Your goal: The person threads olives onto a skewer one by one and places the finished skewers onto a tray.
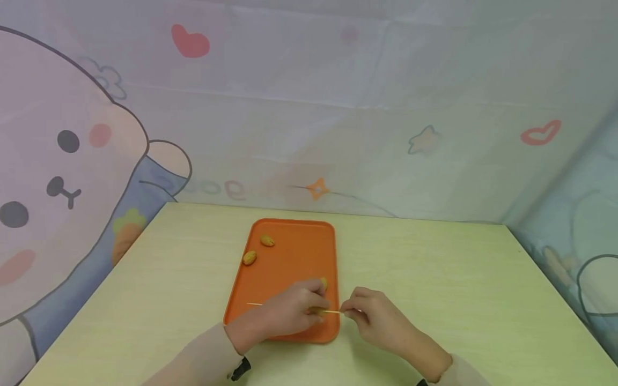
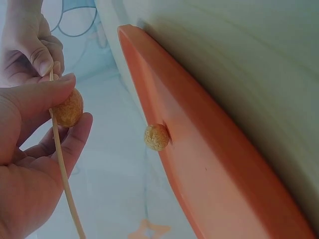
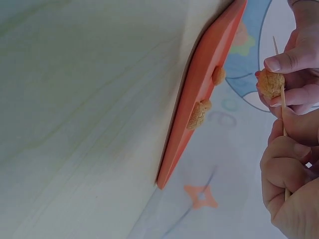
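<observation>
My left hand [image 1: 292, 308] is over the near part of an orange tray [image 1: 299, 249], pinching a wrinkled yellow-brown ball [image 3: 271, 83] between thumb and fingers. A thin wooden skewer [image 2: 65, 174] runs under that thumb and along the side of the ball; I cannot tell whether it pierces it. The pointed end sticks out on the left, past the wrist in the head view. Just off the tray's right edge, my right hand [image 1: 381, 321] grips the skewer's other end with curled fingers. The two hands are close together, above the tray's surface.
Two more such balls lie at the tray's far left, one yellow-brown ball [image 1: 267, 240] behind another ball [image 1: 249, 258]. A third ball [image 1: 324, 282] is partly hidden behind my left fingers. The pale table [image 1: 425, 268] meets a cartoon-printed cloth [image 1: 299, 134] at its back.
</observation>
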`<state>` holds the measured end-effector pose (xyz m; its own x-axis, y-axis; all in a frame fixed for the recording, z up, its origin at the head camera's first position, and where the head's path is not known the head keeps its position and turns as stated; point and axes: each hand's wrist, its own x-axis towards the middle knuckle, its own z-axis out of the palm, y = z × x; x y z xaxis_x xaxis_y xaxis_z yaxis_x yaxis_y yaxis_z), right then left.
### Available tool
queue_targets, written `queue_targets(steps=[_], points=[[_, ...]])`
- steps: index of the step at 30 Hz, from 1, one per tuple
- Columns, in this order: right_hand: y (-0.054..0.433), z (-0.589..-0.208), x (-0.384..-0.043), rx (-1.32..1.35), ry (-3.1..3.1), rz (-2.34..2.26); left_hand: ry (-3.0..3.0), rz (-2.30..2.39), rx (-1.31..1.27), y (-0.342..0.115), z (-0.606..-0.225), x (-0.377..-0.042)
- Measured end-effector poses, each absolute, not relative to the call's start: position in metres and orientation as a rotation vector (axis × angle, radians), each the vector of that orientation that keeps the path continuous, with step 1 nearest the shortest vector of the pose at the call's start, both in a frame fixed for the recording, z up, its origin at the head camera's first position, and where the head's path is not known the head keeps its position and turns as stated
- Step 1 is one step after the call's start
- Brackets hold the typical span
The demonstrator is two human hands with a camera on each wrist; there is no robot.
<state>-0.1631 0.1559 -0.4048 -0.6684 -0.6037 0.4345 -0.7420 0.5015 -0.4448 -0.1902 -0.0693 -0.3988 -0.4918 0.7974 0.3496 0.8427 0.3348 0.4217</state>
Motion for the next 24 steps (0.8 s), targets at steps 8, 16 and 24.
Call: queue_targets(steps=[8,16,24], points=[[0.155,-0.404,-0.163,1.154,-2.517,0.904,-2.506,-0.853,-1.553,-0.066,-0.398,-0.19],[0.155,-0.406,-0.163,1.147,-2.53,0.915,-2.542,-0.865,-1.544,-0.062,-0.397,-0.189],[0.155,-0.407,-0.163,1.15,-2.513,0.915,-2.564,-0.854,-1.539,-0.058,-0.396,-0.189]])
